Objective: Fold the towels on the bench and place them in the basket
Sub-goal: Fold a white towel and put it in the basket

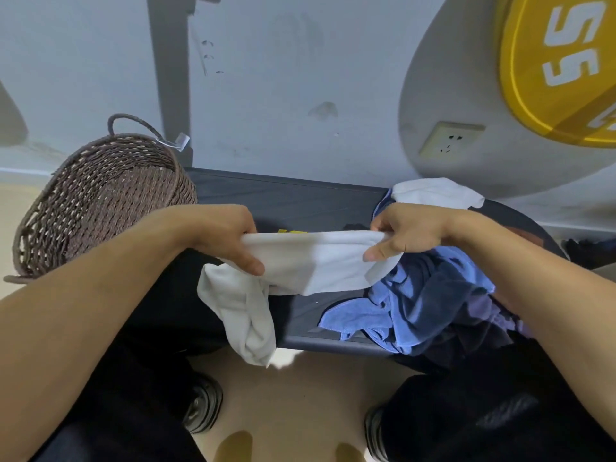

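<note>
I hold a white towel point(310, 261) stretched above the dark bench point(283, 198). My left hand point(230, 238) pinches its left end, and my right hand point(403, 233) pinches its right end. The towel's loose part hangs down past the bench's front edge below my left hand. A heap of blue towels point(423, 301) lies on the bench under my right forearm. Behind my right hand lies another white towel point(433, 191). The brown woven basket point(100, 198) stands at the bench's left end, tilted with its opening toward me.
A grey wall with a socket point(450, 140) rises behind the bench. A yellow disc marked 55 point(560, 61) hangs at the top right. My knees and shoes point(203, 405) are on the beige floor in front of the bench.
</note>
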Tool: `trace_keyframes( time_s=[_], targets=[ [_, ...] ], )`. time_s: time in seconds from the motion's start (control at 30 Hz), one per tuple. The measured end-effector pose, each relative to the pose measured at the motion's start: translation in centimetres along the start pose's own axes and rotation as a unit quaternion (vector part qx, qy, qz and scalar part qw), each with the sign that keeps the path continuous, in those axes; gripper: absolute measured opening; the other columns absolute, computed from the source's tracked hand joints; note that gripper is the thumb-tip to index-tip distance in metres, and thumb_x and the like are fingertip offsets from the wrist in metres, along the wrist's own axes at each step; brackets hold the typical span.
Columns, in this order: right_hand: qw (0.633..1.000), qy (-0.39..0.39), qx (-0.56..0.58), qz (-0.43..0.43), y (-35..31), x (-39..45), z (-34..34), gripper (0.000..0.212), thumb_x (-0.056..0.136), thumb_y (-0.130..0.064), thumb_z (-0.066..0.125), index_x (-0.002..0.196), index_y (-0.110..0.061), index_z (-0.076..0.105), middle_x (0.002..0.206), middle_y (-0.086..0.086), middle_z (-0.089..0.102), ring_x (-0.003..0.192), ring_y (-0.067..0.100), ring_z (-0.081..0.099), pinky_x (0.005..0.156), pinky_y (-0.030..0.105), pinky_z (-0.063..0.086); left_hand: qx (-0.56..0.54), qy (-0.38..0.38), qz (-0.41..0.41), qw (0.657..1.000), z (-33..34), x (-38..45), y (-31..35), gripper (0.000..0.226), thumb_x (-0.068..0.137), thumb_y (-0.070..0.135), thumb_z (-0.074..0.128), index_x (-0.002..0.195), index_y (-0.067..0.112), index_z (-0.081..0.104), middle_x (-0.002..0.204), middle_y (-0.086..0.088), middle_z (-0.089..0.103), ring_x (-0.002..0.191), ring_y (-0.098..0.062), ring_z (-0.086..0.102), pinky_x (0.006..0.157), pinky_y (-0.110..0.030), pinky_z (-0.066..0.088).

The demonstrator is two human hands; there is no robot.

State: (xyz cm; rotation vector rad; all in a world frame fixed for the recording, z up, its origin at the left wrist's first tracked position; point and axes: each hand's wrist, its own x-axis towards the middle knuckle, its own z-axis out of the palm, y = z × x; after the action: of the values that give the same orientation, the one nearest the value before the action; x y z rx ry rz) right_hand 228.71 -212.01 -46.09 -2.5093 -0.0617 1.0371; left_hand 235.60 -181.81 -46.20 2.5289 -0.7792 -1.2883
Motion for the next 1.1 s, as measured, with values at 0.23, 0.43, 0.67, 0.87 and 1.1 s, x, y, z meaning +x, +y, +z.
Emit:
trace_keyframes(
  time_s=[0.23,0.43,0.67,0.87,1.1],
  targets=[
    [0.989,0.114,0.089,0.04,0.7,1.9,-0.2,0.012,0.084,-0.026,0.071,0.084,-0.02,0.061,0.077,-0.002,0.064,0.072,0.016,0.061,0.056,0.025,0.046,-0.199,0.159,0.003,0.967,-0.3,0.8,-2.0,0.026,0.08,0.037,0.078,0.07,0.015,0.069,0.063,0.003,0.064,0.056,-0.013,0.064,0.05,-0.024,0.054],
    [0.899,0.162,0.394,0.105,0.5,3.8,0.1,0.016,0.087,-0.013,0.072,0.094,-0.003,0.062,0.082,0.015,0.067,0.061,0.025,0.068,0.058,0.037,0.061,-0.427,0.354,-0.037,0.831,0.2,2.7,-2.6,0.013,0.083,0.009,0.074,0.078,0.004,0.064,0.074,-0.012,0.063,0.058,-0.023,0.061,0.045,-0.028,0.053],
    [0.892,0.279,0.336,0.114,0.8,5.0,2.8,0.03,0.088,-0.013,0.066,0.114,-0.009,0.052,0.102,0.013,0.063,0.086,0.031,0.068,0.075,0.049,0.06,-0.371,0.394,-0.106,0.834,3.9,5.0,-3.6,0.036,0.084,0.016,0.069,0.119,0.009,0.063,0.114,-0.008,0.066,0.098,-0.017,0.063,0.082,-0.026,0.052],
    [0.92,0.378,0.104,0.016,-1.0,4.2,5.2,0.046,0.082,-0.009,0.062,0.125,-0.005,0.047,0.124,0.016,0.046,0.111,0.03,0.047,0.091,0.029,0.036,-0.138,0.281,-0.106,0.944,5.4,5.2,-1.7,0.067,0.086,0.031,0.068,0.142,0.011,0.037,0.139,-0.011,0.034,0.119,-0.029,0.05,0.099,-0.032,0.039],
    [0.988,0.148,0.029,-0.018,-2.4,4.8,9.4,0.044,0.083,-0.032,0.07,0.122,-0.017,0.055,0.113,0.006,0.055,0.101,0.026,0.058,0.088,0.035,0.048,-0.002,0.174,-0.095,0.98,8.8,3.9,-1.9,0.05,0.074,0.056,0.072,0.099,0.02,0.046,0.09,0.006,0.053,0.082,-0.018,0.053,0.065,-0.032,0.038]
  ],
)
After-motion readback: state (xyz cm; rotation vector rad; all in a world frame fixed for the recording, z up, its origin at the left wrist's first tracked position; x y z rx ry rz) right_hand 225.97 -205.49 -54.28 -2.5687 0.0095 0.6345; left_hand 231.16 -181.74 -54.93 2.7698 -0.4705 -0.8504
